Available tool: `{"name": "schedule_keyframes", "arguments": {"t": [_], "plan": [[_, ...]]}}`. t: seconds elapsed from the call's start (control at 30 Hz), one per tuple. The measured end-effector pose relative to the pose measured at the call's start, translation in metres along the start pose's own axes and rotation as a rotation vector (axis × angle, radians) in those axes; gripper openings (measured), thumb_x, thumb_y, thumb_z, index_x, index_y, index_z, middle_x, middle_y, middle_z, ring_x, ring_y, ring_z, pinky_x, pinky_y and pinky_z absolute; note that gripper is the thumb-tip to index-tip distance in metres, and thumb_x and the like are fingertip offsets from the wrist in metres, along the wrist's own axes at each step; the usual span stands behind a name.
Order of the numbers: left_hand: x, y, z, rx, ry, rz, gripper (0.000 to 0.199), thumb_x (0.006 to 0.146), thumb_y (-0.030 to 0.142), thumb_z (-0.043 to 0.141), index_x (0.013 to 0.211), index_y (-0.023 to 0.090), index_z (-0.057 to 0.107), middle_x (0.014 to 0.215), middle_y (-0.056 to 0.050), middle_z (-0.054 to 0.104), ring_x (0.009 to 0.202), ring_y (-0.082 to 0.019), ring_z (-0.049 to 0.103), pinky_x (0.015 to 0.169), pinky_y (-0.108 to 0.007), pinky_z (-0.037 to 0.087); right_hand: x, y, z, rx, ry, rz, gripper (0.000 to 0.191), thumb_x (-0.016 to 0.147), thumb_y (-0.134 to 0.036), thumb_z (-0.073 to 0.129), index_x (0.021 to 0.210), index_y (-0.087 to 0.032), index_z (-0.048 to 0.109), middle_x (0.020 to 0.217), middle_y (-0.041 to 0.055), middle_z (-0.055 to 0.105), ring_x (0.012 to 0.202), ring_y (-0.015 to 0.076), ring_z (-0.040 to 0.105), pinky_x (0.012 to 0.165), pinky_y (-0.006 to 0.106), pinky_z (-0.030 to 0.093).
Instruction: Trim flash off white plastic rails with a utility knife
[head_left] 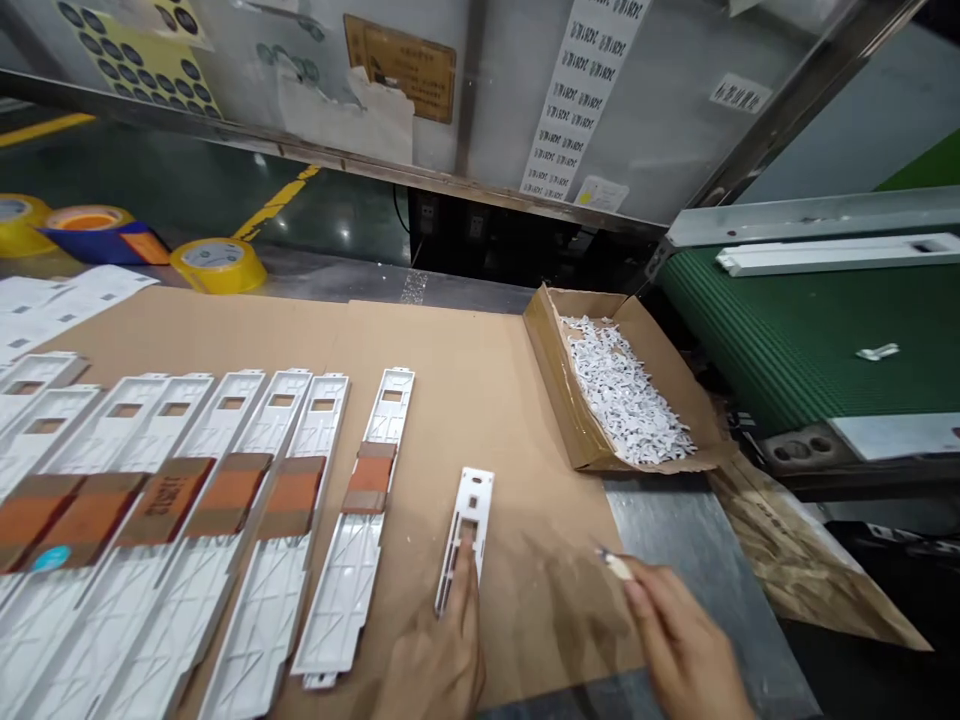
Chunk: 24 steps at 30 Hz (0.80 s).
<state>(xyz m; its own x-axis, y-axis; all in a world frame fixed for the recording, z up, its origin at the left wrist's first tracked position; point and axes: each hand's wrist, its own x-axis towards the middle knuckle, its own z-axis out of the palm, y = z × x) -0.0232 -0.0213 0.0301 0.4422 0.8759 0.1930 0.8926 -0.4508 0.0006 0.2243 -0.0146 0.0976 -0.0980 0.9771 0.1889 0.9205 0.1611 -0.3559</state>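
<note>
A short white plastic strip (475, 492) with several cut-outs lies on the cardboard-covered bench. My left hand (439, 655) is on its lower half, a finger stretched along the strip and the tip at a cut-out; the thumb is hidden. To the right, my right hand (679, 630) pinches a small white piece (616, 565) with a dark end between thumb and fingers, above the board and apart from the strip. Left of my left hand lies a long white plastic panel (341, 590) with an orange-brown block (370, 478) across it.
More white panels (259, 600) with brown blocks lie in a row at left. An open cardboard box (555, 390) holds many small white pieces (626, 395). Tape rolls (217, 265) stand at the back left. A green conveyor belt (795, 330) runs at right, carrying a white bar (840, 255).
</note>
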Motion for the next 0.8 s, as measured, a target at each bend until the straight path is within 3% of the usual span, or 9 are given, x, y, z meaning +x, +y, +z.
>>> {"name": "schedule_keyframes", "arguments": {"t": [0.1,0.23,0.43,0.63,0.8], "plan": [[-0.012,0.006,0.006,0.059,-0.039,0.001,0.054,0.067,0.019,0.058,0.121,0.013,0.057,0.142,-0.017,0.037,0.065,-0.017,0.059,0.036,-0.023,0.042,0.014,-0.028,0.043,-0.05,-0.071,-0.089,0.026,0.096,-0.028,0.034,0.102,-0.021,0.058,0.079,0.0025,0.062,0.072,0.0146,0.063,0.06,0.023,0.049],[-0.013,0.01,0.004,0.147,-0.078,0.019,0.052,0.067,0.023,0.06,0.118,0.014,0.059,0.137,-0.013,0.043,0.048,-0.013,0.051,0.032,-0.025,0.041,0.031,-0.049,0.072,-0.202,-0.081,-0.152,0.034,0.098,-0.031,0.028,0.092,-0.021,0.06,0.07,0.0022,0.059,0.063,0.0153,0.06,0.054,0.024,0.042],[-0.013,0.01,0.007,0.164,-0.064,0.05,0.049,0.067,0.025,0.062,0.115,0.012,0.061,0.128,-0.016,0.051,0.045,-0.012,0.049,0.032,-0.026,0.041,0.05,-0.057,0.083,-0.292,-0.082,-0.208,0.035,0.098,-0.031,0.028,0.094,-0.021,0.061,0.068,0.0018,0.057,0.063,0.0157,0.056,0.058,0.026,0.036],[-0.014,0.018,0.015,0.089,0.007,-0.108,0.049,0.063,0.019,0.065,0.111,0.02,0.065,0.132,-0.014,0.045,0.043,-0.01,0.049,0.031,-0.025,0.042,0.055,-0.057,0.086,-0.278,-0.129,-0.205,0.034,0.098,-0.03,0.029,0.091,-0.021,0.061,0.066,0.0009,0.056,0.063,0.0156,0.054,0.059,0.027,0.032],[-0.011,0.02,0.014,0.062,0.008,-0.139,0.046,0.064,0.014,0.066,0.109,0.023,0.066,0.128,-0.011,0.05,0.042,-0.009,0.049,0.032,-0.024,0.042,0.058,-0.057,0.088,-0.25,-0.167,-0.183,0.034,0.099,-0.032,0.028,0.092,-0.022,0.06,0.068,0.0001,0.056,0.065,0.0156,0.053,0.061,0.026,0.031]]}}
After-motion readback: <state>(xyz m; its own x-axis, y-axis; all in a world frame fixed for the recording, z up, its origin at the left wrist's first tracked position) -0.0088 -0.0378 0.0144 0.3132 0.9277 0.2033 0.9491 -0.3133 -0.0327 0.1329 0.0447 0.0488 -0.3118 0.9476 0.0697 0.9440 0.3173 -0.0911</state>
